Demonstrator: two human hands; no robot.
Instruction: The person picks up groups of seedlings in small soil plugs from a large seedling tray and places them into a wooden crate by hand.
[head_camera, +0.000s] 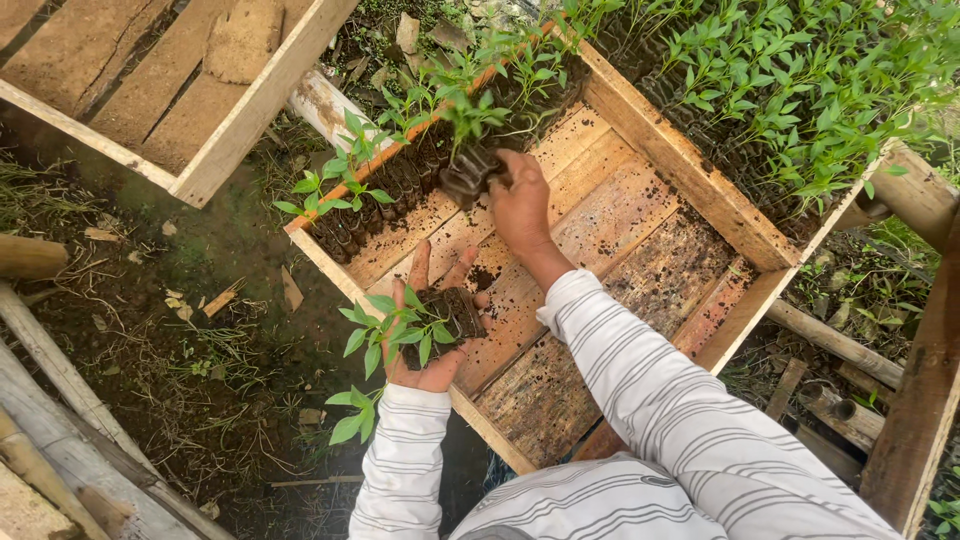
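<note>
Looking down, I see the wooden crate (640, 235) mostly bare, seedling bags lined against its far wall (370, 205) so they prop each other upright. My right hand (520, 205) closes on one bagged seedling (470, 165) beside that row; my left hand (432, 335) cradles another seedling (405, 330) palm-up over the crate's near edge.

The seedlings (395, 325) lying in the left hand (432, 335) are showing bright green leaves over black, dark-soiled pots. The sleeves (640, 385) are showing white with thin grey stripes. The wooden crate (640, 230) is looking pale tan, its floor boards browner and speckled with black soil crumbs. The row of seedlings (400, 150) by the right hand (520, 205) is glowing fresh green above black pots. The ground (190, 330) is lying dark brown, streaked with dull green.
</note>
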